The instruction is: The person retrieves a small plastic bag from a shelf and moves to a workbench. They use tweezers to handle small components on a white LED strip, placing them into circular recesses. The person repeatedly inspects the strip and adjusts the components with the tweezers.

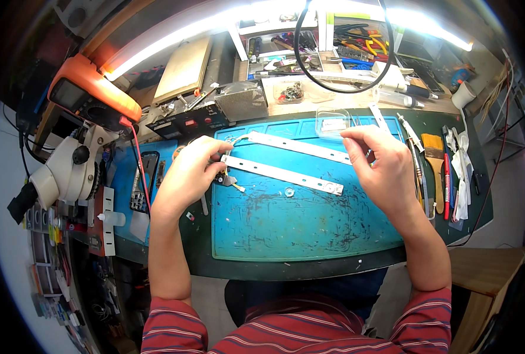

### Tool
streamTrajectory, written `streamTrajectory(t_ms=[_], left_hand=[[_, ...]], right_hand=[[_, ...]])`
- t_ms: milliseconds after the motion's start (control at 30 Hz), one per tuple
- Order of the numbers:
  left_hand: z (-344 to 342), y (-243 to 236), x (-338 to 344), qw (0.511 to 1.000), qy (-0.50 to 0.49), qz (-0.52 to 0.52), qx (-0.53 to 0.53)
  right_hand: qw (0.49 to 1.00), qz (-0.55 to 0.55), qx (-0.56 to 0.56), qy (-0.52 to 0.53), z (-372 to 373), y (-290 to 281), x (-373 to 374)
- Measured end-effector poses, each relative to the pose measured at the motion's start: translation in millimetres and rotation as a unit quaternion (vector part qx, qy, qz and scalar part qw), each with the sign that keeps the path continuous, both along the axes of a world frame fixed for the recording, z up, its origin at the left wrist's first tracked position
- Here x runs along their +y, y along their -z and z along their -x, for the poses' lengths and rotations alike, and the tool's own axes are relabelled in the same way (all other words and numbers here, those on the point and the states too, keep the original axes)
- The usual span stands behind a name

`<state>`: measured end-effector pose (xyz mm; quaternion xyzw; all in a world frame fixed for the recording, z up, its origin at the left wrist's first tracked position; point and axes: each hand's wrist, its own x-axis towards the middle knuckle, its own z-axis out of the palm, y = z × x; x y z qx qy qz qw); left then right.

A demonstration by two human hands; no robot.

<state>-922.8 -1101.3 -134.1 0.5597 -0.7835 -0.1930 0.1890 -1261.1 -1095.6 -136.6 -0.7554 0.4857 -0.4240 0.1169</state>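
Note:
Two narrow white LED strips lie slantwise on a blue work mat (262,236). My left hand (199,168) is closed at the left end of the nearer strip (280,174), thumb and fingers pinching there. The farther strip (298,146) runs behind it toward my right hand (383,165). That hand is held over the strip's right end with thumb and forefinger pinched; what they hold, if anything, is too small to make out. A small round clear lens (289,192) sits just below the nearer strip. Beyond my right fingertips is a clear plastic box (332,124) with a white item inside.
An orange multimeter (94,91) and a microscope (67,171) stand at left, with a red lead (138,165) hanging down. A brush (434,159) and a red pen (447,186) lie at right. Tool trays (286,47) line the back; a black cable loop (298,53) hangs in front.

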Motion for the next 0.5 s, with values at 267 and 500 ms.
streamTrajectory(t_ms=[267,500], left_hand=[[1,-6,2,1.000,-0.012,-0.025,0.006],[8,-45,23,0.988,0.077,-0.124,0.050]], right_hand=[[1.000,0.006,-0.002,-0.002,2,1,-1],[1.000,-0.001,-0.012,0.013,4,-3,-2]])
